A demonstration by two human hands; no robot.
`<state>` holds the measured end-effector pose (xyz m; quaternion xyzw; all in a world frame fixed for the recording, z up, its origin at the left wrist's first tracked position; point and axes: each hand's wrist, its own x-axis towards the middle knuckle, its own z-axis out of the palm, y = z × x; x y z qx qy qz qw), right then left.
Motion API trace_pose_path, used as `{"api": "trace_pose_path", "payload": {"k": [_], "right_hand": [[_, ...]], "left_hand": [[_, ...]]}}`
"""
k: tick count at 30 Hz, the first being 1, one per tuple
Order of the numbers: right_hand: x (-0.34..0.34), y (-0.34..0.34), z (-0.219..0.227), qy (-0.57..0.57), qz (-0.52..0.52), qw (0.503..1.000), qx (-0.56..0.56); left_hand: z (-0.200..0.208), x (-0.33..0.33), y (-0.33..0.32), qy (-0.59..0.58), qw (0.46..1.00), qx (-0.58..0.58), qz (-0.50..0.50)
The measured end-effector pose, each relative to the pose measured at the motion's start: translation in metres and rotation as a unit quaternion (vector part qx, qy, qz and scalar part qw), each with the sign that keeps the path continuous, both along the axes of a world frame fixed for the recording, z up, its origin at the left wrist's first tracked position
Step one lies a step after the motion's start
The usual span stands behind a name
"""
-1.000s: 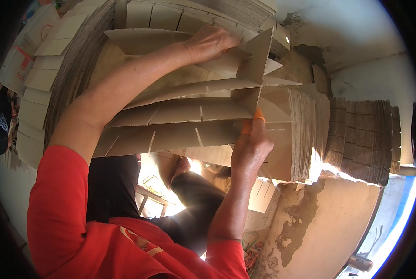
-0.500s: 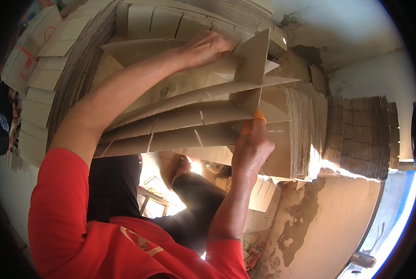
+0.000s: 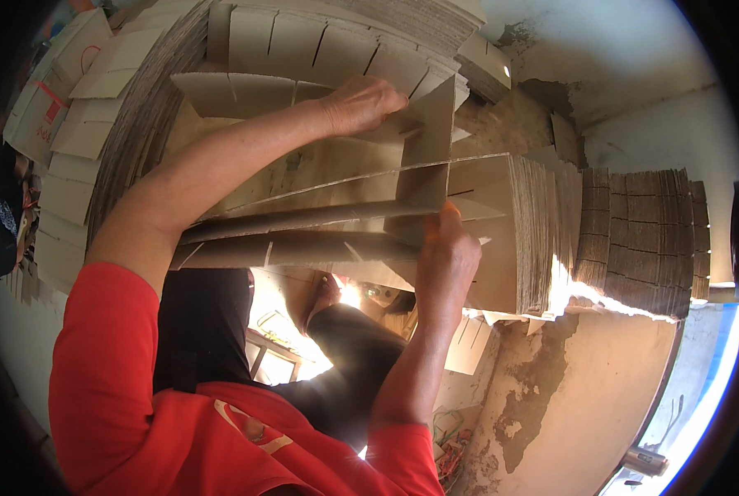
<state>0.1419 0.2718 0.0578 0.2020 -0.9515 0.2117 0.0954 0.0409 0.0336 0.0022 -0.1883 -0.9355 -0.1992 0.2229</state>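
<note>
Several long slotted cardboard strips (image 3: 295, 248) lie side by side in front of me, running left to right. A short cardboard crosspiece (image 3: 426, 157) stands across them near their right ends, meeting them at their slots. My left hand (image 3: 369, 103) is closed at the crosspiece's far part, near the farthest long strip (image 3: 245, 93); its fingertips are partly hidden. My right hand (image 3: 452, 248) pinches the near end of the crosspiece, beside the nearer strips. How deep the slots are engaged I cannot tell.
Stacks of slotted cardboard (image 3: 303, 41) stand at the back, with another tall stack (image 3: 150, 91) to the left. On the right are an upright bundle of cardboard sheets (image 3: 535, 231) and darker bundles (image 3: 634, 231). A stained wall (image 3: 568, 388) rises at the lower right.
The crosspiece has come down and slightly left, lower among the long strips. Both hands have moved a little toward me with it, and the long strips lie flatter and closer together.
</note>
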Motion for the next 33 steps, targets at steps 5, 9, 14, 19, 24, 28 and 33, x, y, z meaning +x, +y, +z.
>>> {"api": "trace_pose_path", "payload": {"k": [5,9,14,19,24,28,33], "right_hand": [[0.0,-0.004,0.004,0.039,-0.015,0.999,-0.033],[-0.004,-0.001,-0.005,-0.014,0.016,0.999,0.039],[-0.004,-0.002,-0.009,-0.008,0.015,0.997,0.081],[-0.018,0.01,-0.015,0.025,-0.006,0.989,0.148],[-0.013,0.03,0.006,-0.012,0.044,0.997,0.066],[0.022,0.05,0.01,0.051,-0.033,0.997,0.039],[0.04,0.062,-0.028,0.041,0.015,0.995,0.084]], "left_hand": [[0.007,0.004,-0.009,-0.074,0.995,0.041,-0.046],[0.01,0.006,0.001,-0.118,0.99,0.066,-0.046],[0.02,0.01,-0.001,-0.157,0.98,0.12,-0.03],[0.065,0.036,-0.009,-0.192,0.98,0.049,-0.002],[0.077,0.113,-0.035,-0.23,0.971,-0.066,0.014],[0.048,0.145,-0.063,-0.201,0.978,0.06,0.009],[0.049,0.129,-0.067,-0.262,0.963,0.047,0.039]]}}
